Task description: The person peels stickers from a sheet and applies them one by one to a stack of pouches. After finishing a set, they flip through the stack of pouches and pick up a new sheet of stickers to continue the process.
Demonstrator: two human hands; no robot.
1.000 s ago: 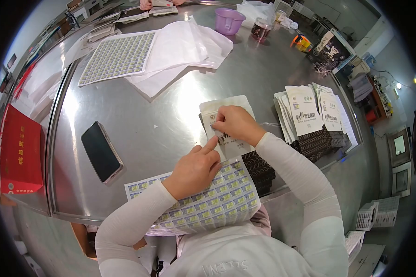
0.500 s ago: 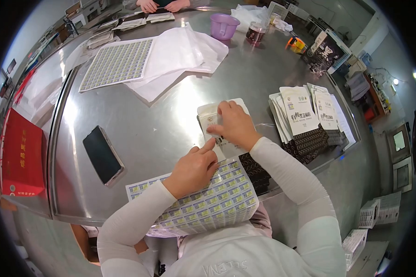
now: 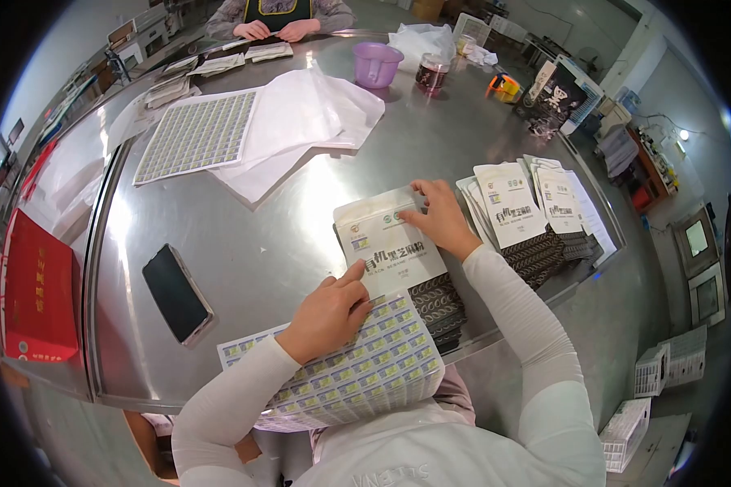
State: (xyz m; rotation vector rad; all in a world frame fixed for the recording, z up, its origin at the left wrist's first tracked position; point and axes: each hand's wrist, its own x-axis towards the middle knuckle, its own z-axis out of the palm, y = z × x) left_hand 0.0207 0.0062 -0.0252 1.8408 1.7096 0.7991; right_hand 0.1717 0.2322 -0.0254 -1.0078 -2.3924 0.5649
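Note:
A white pouch (image 3: 386, 243) with black and green print lies face up on a stack of dark-patterned pouches (image 3: 437, 308) in front of me. A small sticker (image 3: 360, 243) sits on its left part. My right hand (image 3: 447, 217) is closed on the pouch's upper right edge, thumb on the printed face. My left hand (image 3: 326, 315) rests over a sheet of small yellow-green and blue stickers (image 3: 365, 361), which hangs over the table edge toward my lap. Its index finger is stretched to the pouch's left edge; the other fingers are loosely bent.
More pouches (image 3: 508, 203) stand in stacks at right. A phone (image 3: 177, 294) lies at left, beyond it a red bag (image 3: 41, 288). Farther back are another sticker sheet (image 3: 199, 134), white paper (image 3: 300, 122), a purple basin (image 3: 377, 65) and a jar (image 3: 432, 73). A co-worker's hands (image 3: 276, 31) are across the table.
My right hand has moved from the pouch's middle to its upper right edge, uncovering the print and sticker. My left hand has drawn back slightly. The view has shifted a little.

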